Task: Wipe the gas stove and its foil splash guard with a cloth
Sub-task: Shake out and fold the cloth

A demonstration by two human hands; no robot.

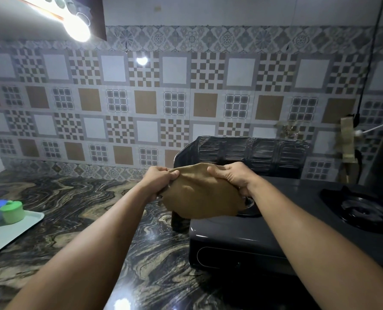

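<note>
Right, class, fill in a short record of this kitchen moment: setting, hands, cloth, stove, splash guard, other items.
setting: marbled dark countertop against a patterned tile wall
left hand: grips the cloth's left edge
right hand: grips the cloth's right edge
cloth: brown, held up between both hands, in front of the stove's left end
stove: dark, burner visible at right
splash guard: stands upright behind the stove
other items: pale tray at left, bearing a green cup

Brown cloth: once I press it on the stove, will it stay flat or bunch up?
Probably bunches. The brown cloth sags in a loose curve between the left hand and right hand, so it looks floppy and light. It will likely drape over the stove edges; pressing with a flat palm should hold it.
</note>
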